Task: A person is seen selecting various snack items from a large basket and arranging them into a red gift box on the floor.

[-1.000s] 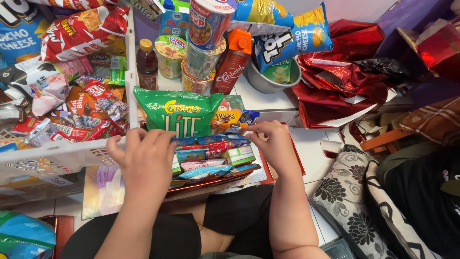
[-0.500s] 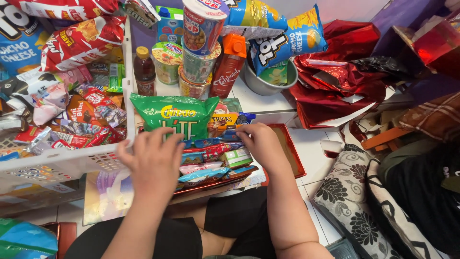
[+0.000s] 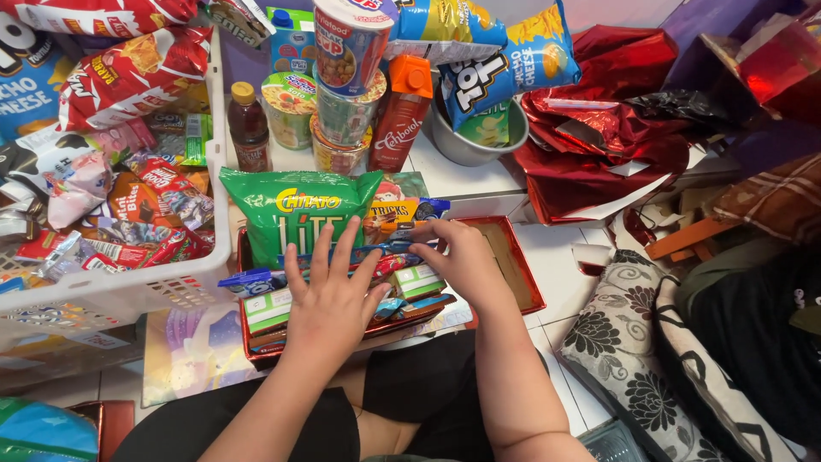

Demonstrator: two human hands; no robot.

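Head view: we are pressing our left hand (image 3: 329, 295), fingers spread wide and flat, on the snack packets (image 3: 402, 282) packed in the red tray (image 3: 523, 272). Our right hand (image 3: 457, 261) is curling narrow fingertips onto an orange packet (image 3: 398, 212) at the tray's far side, its long axis running crosswise. The green chip bag (image 3: 295, 210) is standing at the tray's far-left edge. The tray's right end is lying bare; the white basket (image 3: 128, 291) is crowding its left.

We sit on a white tiled floor (image 3: 560, 265). Around it: a white perforated plastic laundry basket (image 3: 128, 291) at its left, crumpled red foil wrapping (image 3: 599, 145) at its far right, black-and-cream floral cushions (image 3: 633, 368) at its near right.
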